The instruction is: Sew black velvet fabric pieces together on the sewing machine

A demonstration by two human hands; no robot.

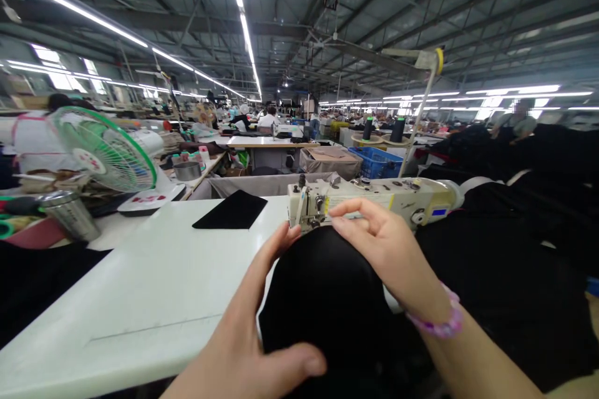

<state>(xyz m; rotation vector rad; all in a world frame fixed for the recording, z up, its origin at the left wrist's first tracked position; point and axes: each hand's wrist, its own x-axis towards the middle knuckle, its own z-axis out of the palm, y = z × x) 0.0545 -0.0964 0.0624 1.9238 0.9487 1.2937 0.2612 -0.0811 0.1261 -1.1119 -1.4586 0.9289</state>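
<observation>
A piece of black fabric (pixel 327 287) with a rounded top edge rises in front of the sewing machine (pixel 365 199), and its upper edge hides the needle area. My right hand (pixel 379 240), with a beaded bracelet at the wrist, pinches the fabric's top edge beside the machine head. My left hand (pixel 243 318) lies along the fabric's left side, its thumb stretched across the front and well apart from the fingers. Those fingers reach up toward the machine head. Behind it on the white table (pixel 163 274) lies a flat black cloth piece (pixel 231 211).
A green-rimmed fan (pixel 110 149) and a steel tumbler (pixel 70 215) stand at left. Dark fabric (pixel 491 274) is heaped on the right. Thread cones (pixel 397 129) and a blue crate (pixel 377 162) sit behind the machine. Other people are farther back.
</observation>
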